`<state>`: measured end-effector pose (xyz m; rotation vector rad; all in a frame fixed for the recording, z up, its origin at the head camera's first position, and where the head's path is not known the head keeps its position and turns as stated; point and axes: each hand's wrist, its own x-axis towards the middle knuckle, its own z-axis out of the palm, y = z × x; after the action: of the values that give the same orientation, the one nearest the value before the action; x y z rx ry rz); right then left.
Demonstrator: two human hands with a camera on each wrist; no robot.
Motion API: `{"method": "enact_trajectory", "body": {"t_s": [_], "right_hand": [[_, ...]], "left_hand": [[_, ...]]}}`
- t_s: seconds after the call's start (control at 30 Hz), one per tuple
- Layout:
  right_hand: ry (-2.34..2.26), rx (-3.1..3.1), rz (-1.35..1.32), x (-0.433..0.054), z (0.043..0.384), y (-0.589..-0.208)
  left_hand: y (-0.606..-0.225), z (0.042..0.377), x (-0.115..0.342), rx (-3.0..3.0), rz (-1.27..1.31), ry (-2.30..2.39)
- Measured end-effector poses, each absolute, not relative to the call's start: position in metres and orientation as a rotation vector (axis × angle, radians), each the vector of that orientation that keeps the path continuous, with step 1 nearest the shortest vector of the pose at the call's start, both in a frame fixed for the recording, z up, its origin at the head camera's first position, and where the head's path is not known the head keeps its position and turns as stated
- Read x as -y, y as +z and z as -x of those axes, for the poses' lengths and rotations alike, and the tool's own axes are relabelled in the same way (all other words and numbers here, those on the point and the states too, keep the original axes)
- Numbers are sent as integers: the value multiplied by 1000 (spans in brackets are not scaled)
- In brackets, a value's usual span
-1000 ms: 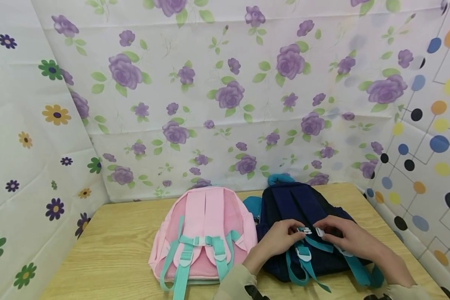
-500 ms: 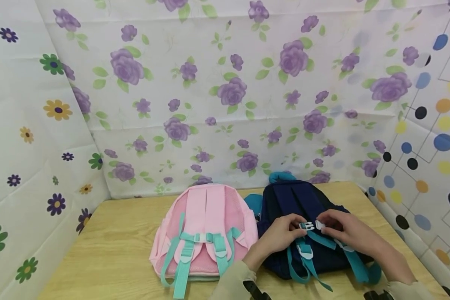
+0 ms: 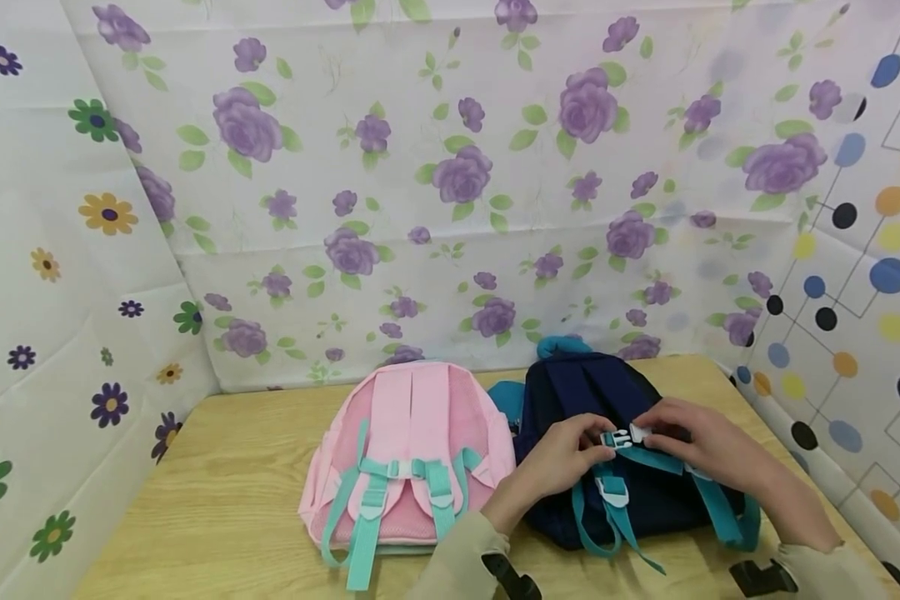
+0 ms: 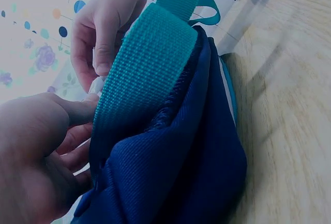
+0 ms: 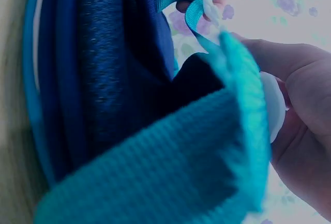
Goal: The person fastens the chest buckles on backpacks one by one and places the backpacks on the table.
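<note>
The navy backpack (image 3: 645,512) lies straps-up on the table, at the right in the head view. My left hand (image 3: 558,454) pinches the pronged half of a white side-release buckle (image 3: 619,438), fitted on teal webbing. Between thumb and fingers, my right hand (image 3: 708,437) holds the white socket half (image 3: 640,432). Prong tips are right at the socket's mouth. In the left wrist view a wide teal strap (image 4: 150,63) covers much of the buckle. The right wrist view has a blurred teal strap (image 5: 155,157) in front, with the white buckle (image 5: 209,9) beyond it.
Left of the navy one lies a pink backpack (image 3: 411,408), its teal chest strap joined by a white buckle (image 3: 399,469). Both are on a wooden table (image 3: 217,492). A flowered sheet (image 3: 420,217) hangs behind, with patterned sheets at both sides.
The two buckle halves, apart one second ago, have come together until their ends meet. Both hands have risen slightly in the head view. The pink backpack stays put.
</note>
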<state>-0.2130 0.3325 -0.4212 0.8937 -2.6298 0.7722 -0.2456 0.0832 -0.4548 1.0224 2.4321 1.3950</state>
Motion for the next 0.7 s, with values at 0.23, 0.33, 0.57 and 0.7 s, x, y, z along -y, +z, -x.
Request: {"method": "enact_trajectory", "body": {"t_s": [0.23,0.33,0.57,0.7], "right_hand": [[710,2601,-977,-329,213,-409],[695,2597,-1004,-326,214,-406],[665,2609,-1026,-323,218,-406],[669,2619,-1014,-322,217,-405]], "left_hand": [[-448,246,-82,-2476,-1060,1356],[-444,246,-82,-2493,-1074,1337],[-441,246,-85,-2508,-1087,1294],[-440,245,-87,-2508,-1056,1328]]}}
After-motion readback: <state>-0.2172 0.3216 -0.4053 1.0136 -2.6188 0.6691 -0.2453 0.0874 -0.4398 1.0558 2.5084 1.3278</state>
